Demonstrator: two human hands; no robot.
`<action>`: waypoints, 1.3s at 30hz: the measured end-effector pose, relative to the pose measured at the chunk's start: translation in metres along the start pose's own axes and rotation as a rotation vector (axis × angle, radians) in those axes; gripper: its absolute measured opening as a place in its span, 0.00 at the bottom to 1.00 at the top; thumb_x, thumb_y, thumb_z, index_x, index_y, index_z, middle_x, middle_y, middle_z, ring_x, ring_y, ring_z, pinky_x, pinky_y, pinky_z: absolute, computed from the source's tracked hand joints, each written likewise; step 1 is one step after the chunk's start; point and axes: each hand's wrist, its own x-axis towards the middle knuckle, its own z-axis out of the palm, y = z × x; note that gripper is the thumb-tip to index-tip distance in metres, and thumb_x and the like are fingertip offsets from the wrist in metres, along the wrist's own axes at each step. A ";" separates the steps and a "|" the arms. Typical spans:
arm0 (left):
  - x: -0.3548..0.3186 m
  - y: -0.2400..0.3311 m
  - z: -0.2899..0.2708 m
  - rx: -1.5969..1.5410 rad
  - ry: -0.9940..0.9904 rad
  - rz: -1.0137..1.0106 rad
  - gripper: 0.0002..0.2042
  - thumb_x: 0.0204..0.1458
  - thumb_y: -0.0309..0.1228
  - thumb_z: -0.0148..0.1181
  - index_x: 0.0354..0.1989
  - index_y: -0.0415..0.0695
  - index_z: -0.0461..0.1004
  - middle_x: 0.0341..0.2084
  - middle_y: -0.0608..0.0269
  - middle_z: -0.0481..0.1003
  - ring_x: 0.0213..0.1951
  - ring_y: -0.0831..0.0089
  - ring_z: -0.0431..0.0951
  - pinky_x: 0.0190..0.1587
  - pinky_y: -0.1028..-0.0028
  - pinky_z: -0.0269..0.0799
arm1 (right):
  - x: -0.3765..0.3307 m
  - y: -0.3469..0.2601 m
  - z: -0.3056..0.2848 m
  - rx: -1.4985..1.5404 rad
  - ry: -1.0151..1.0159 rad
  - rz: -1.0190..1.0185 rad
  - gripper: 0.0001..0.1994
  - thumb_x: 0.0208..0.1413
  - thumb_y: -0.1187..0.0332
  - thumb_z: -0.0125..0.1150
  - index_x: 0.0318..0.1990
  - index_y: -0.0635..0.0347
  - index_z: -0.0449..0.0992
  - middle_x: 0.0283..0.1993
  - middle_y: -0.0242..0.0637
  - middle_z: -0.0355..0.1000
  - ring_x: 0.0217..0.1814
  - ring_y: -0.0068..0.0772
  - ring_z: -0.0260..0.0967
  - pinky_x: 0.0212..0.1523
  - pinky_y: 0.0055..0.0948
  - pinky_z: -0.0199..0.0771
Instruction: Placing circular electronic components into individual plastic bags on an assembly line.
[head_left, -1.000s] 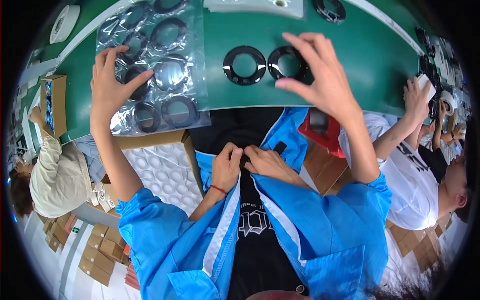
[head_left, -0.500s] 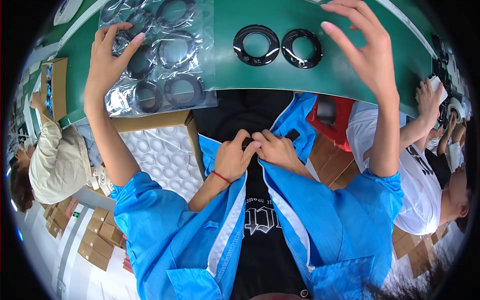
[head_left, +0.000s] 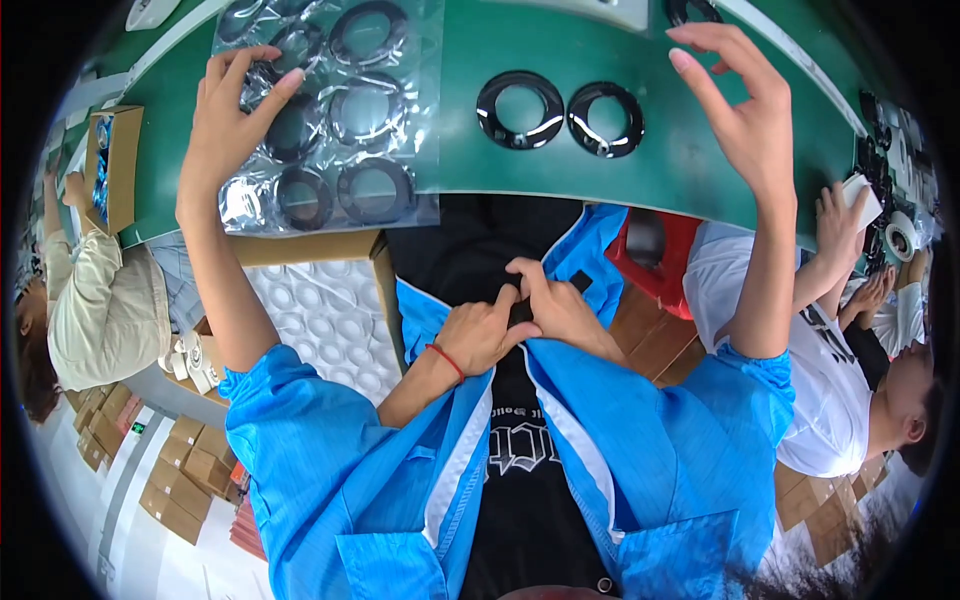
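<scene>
My left hand (head_left: 225,125) is raised with fingers spread, in front of a clear plastic sheet pack (head_left: 425,130) of black rings at the left of the table. Whether it touches the pack I cannot tell. To the right, my right hand (head_left: 745,115) is held up, fingers apart and nothing in them. Nearest to it lies a glossy black ring (head_left: 607,120), with a larger glossy black ring (head_left: 520,110) beside it. Another person's hands, one (head_left: 475,338) with a red cord on the wrist and the other (head_left: 562,315), meet on a small dark piece at my waist.
Below the green table's (head_left: 660,165) near edge stands an open carton (head_left: 310,248) of white rings. A red stool (head_left: 650,255) is right of my lap. People in a white shirt (head_left: 820,400) and a beige top (head_left: 108,320) sit either side. Another black ring (head_left: 690,12) lies at the far right.
The view has shifted slightly, so the table and rings sit lower. At my waist, the other person's fingers have moved on the dark piece. My hands stay raised and spread.
</scene>
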 end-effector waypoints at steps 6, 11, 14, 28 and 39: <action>0.001 0.003 -0.002 -0.057 0.001 0.029 0.22 0.64 0.49 0.72 0.58 0.48 0.82 0.58 0.54 0.76 0.60 0.50 0.77 0.63 0.57 0.73 | 0.043 -0.064 -0.004 -0.025 0.068 -0.047 0.10 0.67 0.69 0.72 0.52 0.63 0.88 0.50 0.39 0.85 0.52 0.32 0.81 0.49 0.29 0.77; 0.001 0.016 -0.014 -0.051 -0.022 -0.049 0.21 0.63 0.48 0.73 0.57 0.48 0.82 0.57 0.54 0.76 0.59 0.48 0.77 0.65 0.54 0.71 | 0.064 -0.066 0.003 -0.015 0.099 -0.010 0.11 0.67 0.68 0.73 0.53 0.62 0.87 0.53 0.40 0.85 0.54 0.36 0.82 0.50 0.32 0.80; -0.002 0.020 -0.019 -0.025 -0.021 -0.070 0.21 0.63 0.48 0.73 0.57 0.48 0.82 0.57 0.55 0.77 0.59 0.48 0.77 0.66 0.54 0.70 | 0.086 -0.077 0.028 -0.288 0.175 -0.320 0.17 0.62 0.61 0.77 0.54 0.59 0.86 0.53 0.39 0.82 0.55 0.42 0.82 0.50 0.39 0.84; 0.023 0.109 -0.015 -0.198 0.158 0.206 0.15 0.55 0.34 0.78 0.45 0.40 0.82 0.41 0.50 0.81 0.47 0.45 0.83 0.51 0.55 0.77 | 0.111 -0.065 0.060 -0.664 -0.014 -0.488 0.09 0.62 0.68 0.71 0.47 0.59 0.86 0.47 0.33 0.83 0.48 0.39 0.82 0.45 0.38 0.86; 0.035 0.234 0.083 -0.393 -0.092 0.591 0.23 0.54 0.42 0.77 0.51 0.44 0.76 0.63 0.56 0.76 0.68 0.53 0.72 0.73 0.51 0.64 | 0.123 -0.073 0.050 -0.341 -0.018 -0.376 0.08 0.59 0.63 0.75 0.39 0.58 0.90 0.39 0.32 0.83 0.45 0.43 0.81 0.41 0.43 0.83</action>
